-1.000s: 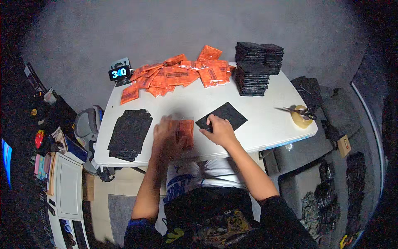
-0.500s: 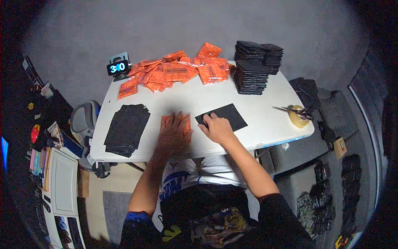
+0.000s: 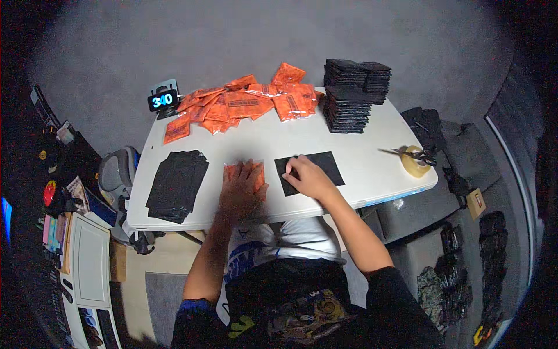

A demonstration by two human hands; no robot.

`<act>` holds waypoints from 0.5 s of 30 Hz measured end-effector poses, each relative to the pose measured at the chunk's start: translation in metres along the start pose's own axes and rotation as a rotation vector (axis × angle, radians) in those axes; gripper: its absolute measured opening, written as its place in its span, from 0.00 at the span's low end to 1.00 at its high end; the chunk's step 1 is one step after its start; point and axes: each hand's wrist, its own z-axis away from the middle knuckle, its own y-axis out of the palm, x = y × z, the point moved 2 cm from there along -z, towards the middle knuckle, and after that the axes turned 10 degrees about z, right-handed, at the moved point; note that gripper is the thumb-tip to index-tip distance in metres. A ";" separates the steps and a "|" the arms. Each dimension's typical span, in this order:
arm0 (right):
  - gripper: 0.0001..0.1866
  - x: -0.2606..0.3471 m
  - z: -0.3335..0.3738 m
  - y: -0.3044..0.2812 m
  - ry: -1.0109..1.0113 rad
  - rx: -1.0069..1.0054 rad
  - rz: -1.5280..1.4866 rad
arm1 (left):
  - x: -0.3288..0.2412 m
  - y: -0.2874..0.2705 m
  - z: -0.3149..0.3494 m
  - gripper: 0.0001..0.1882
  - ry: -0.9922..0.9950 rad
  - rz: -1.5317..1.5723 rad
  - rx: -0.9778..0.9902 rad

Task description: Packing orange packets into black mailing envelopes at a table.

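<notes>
My left hand (image 3: 241, 187) lies flat with fingers spread on an orange packet (image 3: 260, 167) in clear wrapping at the table's near side. To its right, my right hand (image 3: 308, 178) rests over a flat black rectangular sheet or bag (image 3: 328, 166). Thumb and fingers are curled together in a pinch above its left part; what they hold, if anything, is hidden. A loose stack of flat black bags (image 3: 177, 183) lies left of my left hand.
Orange packets (image 3: 247, 104) are heaped along the far side of the white table (image 3: 244, 142). Tall piles of folded black packets (image 3: 349, 107) stand far right. Scissors (image 3: 421, 156) lie on a tape roll (image 3: 411, 167) at the right edge. A lit clock display (image 3: 163, 100) stands far left.
The black sheet has turned so that it lies squarer to the table's edge. My right hand's fingers have drawn into a pinch. My left hand stays on the orange packet.
</notes>
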 end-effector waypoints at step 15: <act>0.30 0.017 0.029 0.005 -0.021 -0.291 0.241 | 0.001 0.000 0.004 0.35 0.006 -0.111 0.007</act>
